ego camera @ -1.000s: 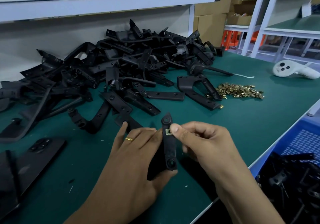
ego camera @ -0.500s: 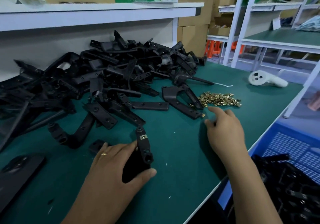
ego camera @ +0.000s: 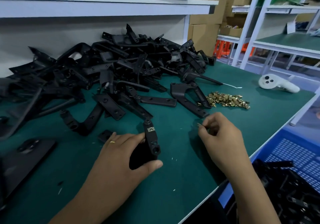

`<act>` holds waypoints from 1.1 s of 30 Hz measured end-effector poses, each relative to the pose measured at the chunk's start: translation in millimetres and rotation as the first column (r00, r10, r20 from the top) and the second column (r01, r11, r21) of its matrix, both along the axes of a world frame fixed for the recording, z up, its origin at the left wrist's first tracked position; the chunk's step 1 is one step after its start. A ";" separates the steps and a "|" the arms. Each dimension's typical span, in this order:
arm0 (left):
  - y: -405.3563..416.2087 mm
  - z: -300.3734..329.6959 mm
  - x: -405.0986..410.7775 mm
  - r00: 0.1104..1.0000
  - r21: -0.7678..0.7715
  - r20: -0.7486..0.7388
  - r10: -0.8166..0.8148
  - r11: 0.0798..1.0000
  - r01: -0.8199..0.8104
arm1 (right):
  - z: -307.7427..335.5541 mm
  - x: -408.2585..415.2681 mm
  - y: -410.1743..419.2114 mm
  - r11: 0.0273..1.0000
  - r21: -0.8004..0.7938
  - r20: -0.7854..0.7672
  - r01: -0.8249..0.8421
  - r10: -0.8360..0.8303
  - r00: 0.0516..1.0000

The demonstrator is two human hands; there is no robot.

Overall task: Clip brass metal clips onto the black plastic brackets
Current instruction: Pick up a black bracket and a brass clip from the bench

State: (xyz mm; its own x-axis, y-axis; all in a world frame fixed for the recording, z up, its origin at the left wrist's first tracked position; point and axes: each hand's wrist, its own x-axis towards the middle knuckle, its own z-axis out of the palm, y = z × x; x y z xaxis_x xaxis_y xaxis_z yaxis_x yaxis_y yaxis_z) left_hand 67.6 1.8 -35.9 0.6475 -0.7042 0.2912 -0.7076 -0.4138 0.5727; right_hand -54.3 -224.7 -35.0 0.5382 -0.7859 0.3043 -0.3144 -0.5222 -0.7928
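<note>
Bracket [ego camera: 151, 139] stands in the left hand [ego camera: 121, 156], its long axis running from near the person away toward the pile, its narrow end pointing away and slightly left. One brass clip [ego camera: 150, 129] already sits on its upper part, above the fingers. The grip of this hand wraps the bracket's lower body, thumb [ego camera: 152, 164] below and fingers to the left, so most of the arm sticks out past the hand. The right hand [ego camera: 219, 137], just to the right and apart from the bracket, pinches a second clip [ego camera: 199, 124] between curled fingertips, the clip pointing left. Both hands hover low over the green surface [ego camera: 173, 180]. Farther off lie loose clips [ego camera: 226, 99] in a heap, and left of them a big pile of brackets [ego camera: 112, 71]. A white controller [ego camera: 277, 85] rests at the far right.
</note>
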 end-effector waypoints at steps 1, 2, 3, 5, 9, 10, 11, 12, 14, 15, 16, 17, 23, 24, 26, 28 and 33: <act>0.5 0.2 -0.2 1.000 -0.010 -0.016 -0.002 1.000 0.001 | -3.1 -3.3 11.9 0.998 0.056 0.072 -0.040 0.036 0.997; 0.8 0.4 -0.7 1.000 -0.019 -0.019 -0.001 1.000 0.001 | -5.2 -6.0 24.3 0.989 0.109 0.147 -0.101 0.084 0.986; 1.0 0.7 -1.2 1.000 -0.029 -0.014 0.004 1.000 -0.004 | -6.5 -7.2 35.5 0.974 0.146 0.212 -0.173 0.140 0.967; 1.8 1.7 -1.5 1.000 -0.047 -0.001 0.021 0.999 -0.021 | -5.4 -4.2 51.9 0.941 0.169 0.284 -0.295 0.240 0.928; 4.3 2.2 -0.7 0.999 -0.073 0.027 0.022 0.997 -0.020 | -0.8 8.5 68.5 0.806 0.326 0.464 -0.494 0.319 0.826; 4.6 2.0 -0.7 0.999 -0.072 0.044 0.015 0.997 -0.012 | -0.8 10.4 70.8 0.781 0.355 0.489 -0.514 0.314 0.814; 4.7 1.7 -0.8 0.998 -0.067 0.061 0.009 0.998 -0.005 | -1.6 11.6 72.5 0.778 0.360 0.490 -0.515 0.312 0.814; 4.4 1.4 -1.0 0.997 -0.062 0.077 0.004 0.998 0.000 | -2.5 12.1 73.7 0.788 0.346 0.479 -0.510 0.319 0.818; 4.4 0.8 -1.4 0.995 -0.066 0.098 0.004 0.998 0.003 | -2.8 12.6 74.7 0.808 0.300 0.454 -0.507 0.347 0.821; 4.2 0.7 -1.7 0.995 -0.069 0.102 0.006 0.998 0.001 | -1.9 12.5 74.7 0.809 0.286 0.451 -0.514 0.360 0.817; 4.1 0.5 -2.1 0.995 -0.069 0.104 0.008 0.998 -0.001 | -0.8 11.8 74.2 0.804 0.285 0.454 -0.522 0.366 0.812; 3.9 0.4 -2.4 0.994 -0.069 0.108 0.008 0.998 -0.001 | -0.2 11.2 73.6 0.793 0.294 0.465 -0.533 0.369 0.805; 4.9 1.4 -1.5 0.987 -0.095 0.159 0.010 0.995 0.005 | -0.3 11.3 74.8 0.694 0.398 0.511 -0.601 0.376 0.773; 5.3 1.6 -0.9 0.986 -0.095 0.168 0.016 0.995 0.000 | -0.3 11.6 74.9 0.688 0.401 0.503 -0.604 0.385 0.773; 5.2 2.3 -0.3 0.983 -0.099 0.180 0.022 0.995 -0.004 | -0.2 12.2 74.2 0.682 0.408 0.494 -0.607 0.394 0.775; 4.9 3.4 -0.6 0.982 -0.100 0.188 0.026 0.995 -0.007 | -0.1 12.4 73.6 0.686 0.411 0.487 -0.600 0.391 0.781; 4.9 0.6 -0.8 0.974 -0.081 0.226 0.019 0.997 0.000 | 0.3 11.0 72.7 0.722 0.398 0.417 -0.566 0.407 0.813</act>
State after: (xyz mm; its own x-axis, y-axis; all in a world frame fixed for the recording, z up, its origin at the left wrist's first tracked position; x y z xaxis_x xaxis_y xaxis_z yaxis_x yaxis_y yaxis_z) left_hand 66.9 6.7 -35.3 0.5647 -0.6667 0.4865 -0.8191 -0.3804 0.4295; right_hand -43.3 -152.0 -34.7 0.8398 -0.5187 0.1603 0.1503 -0.0616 -0.9867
